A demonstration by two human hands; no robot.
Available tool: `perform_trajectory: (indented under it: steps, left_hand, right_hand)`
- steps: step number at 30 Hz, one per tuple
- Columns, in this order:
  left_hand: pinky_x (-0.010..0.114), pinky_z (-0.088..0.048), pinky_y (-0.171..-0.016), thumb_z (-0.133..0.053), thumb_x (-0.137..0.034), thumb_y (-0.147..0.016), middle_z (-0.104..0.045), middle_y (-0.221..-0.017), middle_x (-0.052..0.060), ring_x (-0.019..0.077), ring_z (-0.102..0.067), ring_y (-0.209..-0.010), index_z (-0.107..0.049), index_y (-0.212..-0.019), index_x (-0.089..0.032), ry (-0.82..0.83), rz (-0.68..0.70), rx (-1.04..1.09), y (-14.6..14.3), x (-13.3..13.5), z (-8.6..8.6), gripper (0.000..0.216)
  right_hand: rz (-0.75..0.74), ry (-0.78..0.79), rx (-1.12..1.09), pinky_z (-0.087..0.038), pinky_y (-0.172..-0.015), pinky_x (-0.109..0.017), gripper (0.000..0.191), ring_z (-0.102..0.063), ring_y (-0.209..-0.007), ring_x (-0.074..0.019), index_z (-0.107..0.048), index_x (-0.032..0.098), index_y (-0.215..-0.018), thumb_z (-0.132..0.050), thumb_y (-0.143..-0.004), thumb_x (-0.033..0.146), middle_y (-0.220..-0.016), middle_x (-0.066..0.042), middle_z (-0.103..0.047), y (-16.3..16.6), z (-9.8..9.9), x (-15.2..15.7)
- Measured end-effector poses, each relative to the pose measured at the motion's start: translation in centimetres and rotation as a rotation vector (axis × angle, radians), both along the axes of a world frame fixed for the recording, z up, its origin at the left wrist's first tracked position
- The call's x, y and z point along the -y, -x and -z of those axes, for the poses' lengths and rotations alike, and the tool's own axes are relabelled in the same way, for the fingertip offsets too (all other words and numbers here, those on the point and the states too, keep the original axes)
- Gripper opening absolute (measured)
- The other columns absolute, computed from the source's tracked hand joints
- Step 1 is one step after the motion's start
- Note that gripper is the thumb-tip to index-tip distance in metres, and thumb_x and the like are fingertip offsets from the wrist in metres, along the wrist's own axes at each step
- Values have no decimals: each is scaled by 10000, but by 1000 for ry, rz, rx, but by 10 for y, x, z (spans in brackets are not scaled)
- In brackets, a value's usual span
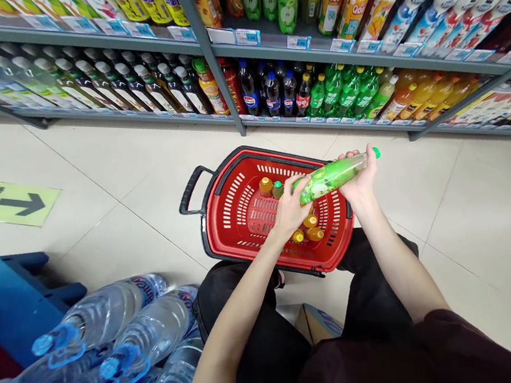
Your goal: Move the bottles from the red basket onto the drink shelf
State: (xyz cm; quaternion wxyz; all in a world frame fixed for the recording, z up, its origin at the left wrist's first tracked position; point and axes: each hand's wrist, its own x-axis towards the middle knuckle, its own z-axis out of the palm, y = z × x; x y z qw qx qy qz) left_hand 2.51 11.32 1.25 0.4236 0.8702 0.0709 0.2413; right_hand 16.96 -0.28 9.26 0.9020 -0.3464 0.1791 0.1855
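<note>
A green apple-drink bottle [329,179] is held nearly level, its green cap pointing right. My left hand [291,205] grips its base end, while my right hand [361,179] is closed around the neck end just below the cap. Beneath the bottle stands a red shopping basket [220,212] with a black rim and a black handle at its left. Inside the basket, an orange-capped bottle [265,186] and a green-capped bottle [278,189] stand at the far side. Several yellow-orange bottles [310,220] are nearer to me, partly hidden by my left hand.
Grey shelves [263,34] across the back hold rows of drink bottles. Large water bottles [148,328] are stacked at the lower left, beside a blue pallet [14,311]. A yellow arrow sign [12,203] lies on the tiled floor. My knees flank the basket's near side.
</note>
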Motion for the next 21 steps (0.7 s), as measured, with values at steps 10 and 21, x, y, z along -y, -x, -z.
perform_trajectory:
  steps: [10, 21]
  left_hand:
    - [398, -614, -937, -725, -416, -862, -644, -1357, 140, 294, -671, -1226, -516, -1422, -189, -79, -3, -183, 6, -8, -6, 640]
    - [402, -584, -807, -778, -657, -697, -775, -920, 93, 295, -754, -832, -664, -1175, -166, 171, -69, -335, 9, 13, -14, 695]
  right_hand:
    - [-115, 15, -31, -565, -686, -291, 371, -655, -655, -124, -541, 237, -775, -756, -807, 539, -676, 74, -614, 1, 1, 2]
    - [-234, -23, 137, -591, -711, -290, 212, -679, -689, -113, -610, 233, -860, -718, -864, 415, -791, 60, -665, -4, -12, 4]
